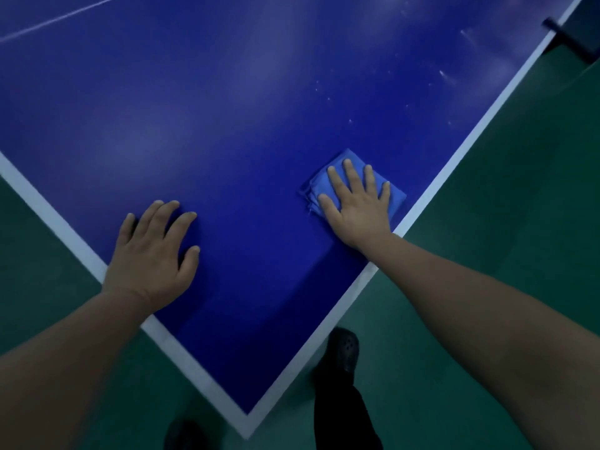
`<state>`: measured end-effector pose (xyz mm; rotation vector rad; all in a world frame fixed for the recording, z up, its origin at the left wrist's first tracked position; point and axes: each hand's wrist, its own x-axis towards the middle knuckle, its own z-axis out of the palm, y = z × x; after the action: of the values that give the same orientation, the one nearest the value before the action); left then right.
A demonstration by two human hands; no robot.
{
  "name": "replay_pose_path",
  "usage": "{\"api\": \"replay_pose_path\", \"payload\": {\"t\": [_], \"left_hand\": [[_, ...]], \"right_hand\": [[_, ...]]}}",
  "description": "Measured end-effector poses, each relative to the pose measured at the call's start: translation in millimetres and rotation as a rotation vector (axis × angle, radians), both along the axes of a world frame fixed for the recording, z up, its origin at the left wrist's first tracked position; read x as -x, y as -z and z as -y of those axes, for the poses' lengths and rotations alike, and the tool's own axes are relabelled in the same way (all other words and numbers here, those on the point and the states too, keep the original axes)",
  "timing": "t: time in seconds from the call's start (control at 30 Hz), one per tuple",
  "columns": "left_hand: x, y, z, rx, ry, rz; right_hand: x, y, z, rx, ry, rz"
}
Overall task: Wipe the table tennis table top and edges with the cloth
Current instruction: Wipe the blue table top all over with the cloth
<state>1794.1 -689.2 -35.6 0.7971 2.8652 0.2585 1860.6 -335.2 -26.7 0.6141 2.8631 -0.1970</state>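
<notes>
Right now, from the head view, I am looking down at one corner of the blue counter (pixel 246 102), its white edge lines meeting near the bottom of the frame. My right hand (pixel 357 206) lies flat with fingers spread on the folded blue cloth (pixel 397 194), pressing it onto the counter just beside the right edge line; it is not gripping the cloth, only resting open on top. My left hand (pixel 152 254) is also open, palm down, fingers spread, touching the bare counter near the left edge line, well apart from the cloth. A few pale specks (pixel 350 121) show on the surface beyond the cloth, towards the far right. Under the corner I can see green floor (pixel 487 238) and a dark shoe (pixel 344 349). A dark bracket (pixel 571 37) sits at the top right edge
</notes>
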Motion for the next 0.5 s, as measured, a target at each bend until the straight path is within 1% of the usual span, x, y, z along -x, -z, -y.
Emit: {"api": "replay_pose_path", "payload": {"t": [0.07,0.17,0.2,0.23,0.27,0.4,0.47,0.5], "left_hand": [[-9.2,-5.5,-26.0,-0.034,-0.139,-0.011],[-22.3,-12.4,-80.3,-0.070,-0.316,-0.021],[-26.2,-13.3,-97.2,-0.069,-0.346,-0.022],[-29.1,-13.8,-119.0,-0.076,-0.372,-0.020],[-28.9,-14.2,-140.7,-0.094,-0.392,-0.017],[-16.5,-10.5,-213.2,-0.161,-0.487,0.006],[-8.4,-4.4,-229.5,-0.152,-0.554,0.011],[-6.3,-1.8,-231.9,-0.138,-0.586,0.016]], "right_hand": [[-2.7,-0.7,-5.7,0.000,-0.163,0.016],[-27.7,1.1,-26.0,0.033,-0.563,0.030],[-28.0,1.3,-42.2,0.046,-0.641,0.036],[-20.7,0.7,-66.9,0.046,-0.653,0.048],[-8.9,0.6,-93.5,0.029,-0.589,0.049],[43.9,-2.5,-192.1,0.016,-0.154,-0.008],[56.5,-3.0,-205.7,0.034,-0.011,-0.027],[58.2,-1.1,-200.2,0.032,0.023,-0.026]]}}
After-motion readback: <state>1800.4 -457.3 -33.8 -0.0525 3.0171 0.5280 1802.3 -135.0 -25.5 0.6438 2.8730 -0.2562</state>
